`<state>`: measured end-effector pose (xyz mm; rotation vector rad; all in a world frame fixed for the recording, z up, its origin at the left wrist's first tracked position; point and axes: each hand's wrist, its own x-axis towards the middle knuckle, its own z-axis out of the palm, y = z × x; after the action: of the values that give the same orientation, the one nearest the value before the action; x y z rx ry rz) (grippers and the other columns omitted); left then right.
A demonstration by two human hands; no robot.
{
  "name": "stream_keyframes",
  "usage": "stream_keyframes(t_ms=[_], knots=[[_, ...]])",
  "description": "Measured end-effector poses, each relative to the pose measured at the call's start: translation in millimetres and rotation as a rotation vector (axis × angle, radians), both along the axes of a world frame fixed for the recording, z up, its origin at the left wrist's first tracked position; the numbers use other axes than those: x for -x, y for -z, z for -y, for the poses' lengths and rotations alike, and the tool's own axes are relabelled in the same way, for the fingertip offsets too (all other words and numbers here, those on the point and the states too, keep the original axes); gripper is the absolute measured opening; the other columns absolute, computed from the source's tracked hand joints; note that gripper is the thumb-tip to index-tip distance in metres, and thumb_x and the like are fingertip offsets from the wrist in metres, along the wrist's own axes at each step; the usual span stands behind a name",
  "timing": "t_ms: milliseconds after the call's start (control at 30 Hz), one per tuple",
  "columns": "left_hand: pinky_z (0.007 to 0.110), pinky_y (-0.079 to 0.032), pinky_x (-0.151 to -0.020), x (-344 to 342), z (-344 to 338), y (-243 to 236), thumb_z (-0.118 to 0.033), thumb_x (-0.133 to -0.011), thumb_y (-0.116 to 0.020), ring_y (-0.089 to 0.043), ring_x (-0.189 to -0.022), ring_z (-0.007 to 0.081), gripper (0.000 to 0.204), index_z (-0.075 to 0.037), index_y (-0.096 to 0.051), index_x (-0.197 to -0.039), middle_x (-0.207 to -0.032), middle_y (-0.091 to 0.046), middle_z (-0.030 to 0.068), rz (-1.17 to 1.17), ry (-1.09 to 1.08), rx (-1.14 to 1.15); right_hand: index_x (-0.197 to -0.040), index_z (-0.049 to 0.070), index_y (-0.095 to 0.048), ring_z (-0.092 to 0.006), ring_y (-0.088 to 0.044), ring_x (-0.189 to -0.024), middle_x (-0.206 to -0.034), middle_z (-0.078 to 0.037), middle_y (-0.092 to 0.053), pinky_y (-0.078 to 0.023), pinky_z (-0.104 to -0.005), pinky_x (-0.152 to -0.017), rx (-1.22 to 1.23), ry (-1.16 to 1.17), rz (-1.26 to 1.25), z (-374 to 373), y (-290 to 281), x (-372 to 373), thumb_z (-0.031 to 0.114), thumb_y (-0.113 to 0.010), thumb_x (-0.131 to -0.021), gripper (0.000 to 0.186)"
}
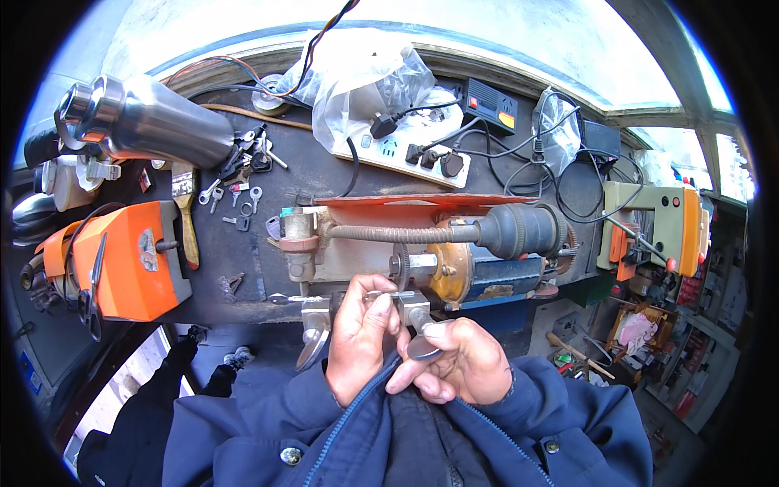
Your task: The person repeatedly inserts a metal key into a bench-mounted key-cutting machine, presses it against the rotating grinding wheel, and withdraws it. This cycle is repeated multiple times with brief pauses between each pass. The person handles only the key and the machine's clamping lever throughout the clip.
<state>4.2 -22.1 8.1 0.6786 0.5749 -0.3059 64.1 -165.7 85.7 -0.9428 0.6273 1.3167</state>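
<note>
A key-cutting machine (pixel 509 276) with a blue motor body lies along the bench edge in front of me. My left hand (pixel 359 337) pinches a small key (pixel 401 295) between thumb and fingers at the right clamp (pixel 415 308); the fingers hide much of it. My right hand (pixel 471 361) has thumb and fingers closed on that clamp's round metal knob (pixel 424 348). Left of my hands is a second clamp (pixel 316 307) with its own tilted knob (pixel 312 351). Another key (pixel 284 299) sticks out leftward from it.
Loose keys (pixel 256 195), a brush (pixel 186 211) and an orange machine (pixel 134 260) with scissors (pixel 93 284) lie left. Behind stand a steel flask (pixel 162 122) and a power strip (pixel 406 158) with tangled cords. Another machine (pixel 645 231) stands right. Someone's dark-clothed legs (pixel 154 398) show lower left.
</note>
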Motion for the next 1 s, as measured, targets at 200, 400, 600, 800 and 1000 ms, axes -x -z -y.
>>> stream_keyframes(t_ms=[200,400,600,800,1000], knots=[[0.023,-0.041,-0.073,3.9,-7.4,-2.7,-0.017,-0.103,-0.053,-0.048,-0.073,0.0080,0.032,-0.006,-0.042,-0.131,-0.080,-0.054,0.0028,0.076,0.066,-0.078,-0.100,-0.009,-0.058,-0.0116,-0.046,-0.053,-0.086,-0.029,-0.070,-0.036,-0.0220,-0.044,-0.010,0.019,0.036,-0.1,-1.4,-5.0,0.036,-0.043,-0.097,0.048],[0.025,-0.048,-0.061,14.6,-13.7,-15.3,0.002,-0.098,-0.051,-0.061,-0.066,0.0126,0.043,-0.002,-0.034,-0.138,-0.077,-0.058,0.0069,0.323,0.267,-0.610,-0.101,-0.003,-0.065,-0.0071,-0.046,-0.051,-0.081,-0.019,-0.072,-0.037,-0.0200,-0.046,-0.032,-0.070,0.096,2.5,2.7,-6.6,0.040,-0.040,-0.098,0.049],[0.028,-0.048,-0.058,22.8,-8.8,-11.7,0.013,-0.083,-0.062,-0.062,-0.059,0.0170,0.056,-0.001,-0.044,-0.133,-0.070,-0.060,0.0087,0.469,0.355,-0.934,-0.085,-0.003,-0.069,-0.0059,-0.047,-0.055,-0.080,-0.013,-0.073,-0.039,-0.0214,-0.049,-0.040,-0.135,0.237,7.5,-0.5,15.0,0.033,-0.040,-0.099,0.048],[0.026,-0.049,-0.059,21.7,-8.3,-5.0,0.006,-0.081,-0.070,-0.064,-0.065,0.0134,0.059,-0.001,-0.044,-0.134,-0.077,-0.063,0.0096,0.637,0.457,-1.172,-0.078,-0.004,-0.069,-0.0065,-0.047,-0.054,-0.078,-0.015,-0.073,-0.037,-0.0204,-0.048,0.013,-0.097,0.298,9.3,-0.4,37.3,0.028,-0.041,-0.096,0.047],[0.037,-0.052,-0.056,25.8,4.4,-3.5,0.002,-0.080,-0.066,-0.068,-0.061,0.0293,0.057,-0.002,-0.043,-0.132,-0.071,-0.064,0.0132,0.569,0.398,-1.189,-0.072,-0.001,-0.072,-0.0062,-0.047,-0.053,-0.075,-0.009,-0.072,-0.038,-0.0199,-0.049,0.069,-0.158,0.357,4.9,-0.6,39.7,0.024,-0.052,-0.095,0.040]])
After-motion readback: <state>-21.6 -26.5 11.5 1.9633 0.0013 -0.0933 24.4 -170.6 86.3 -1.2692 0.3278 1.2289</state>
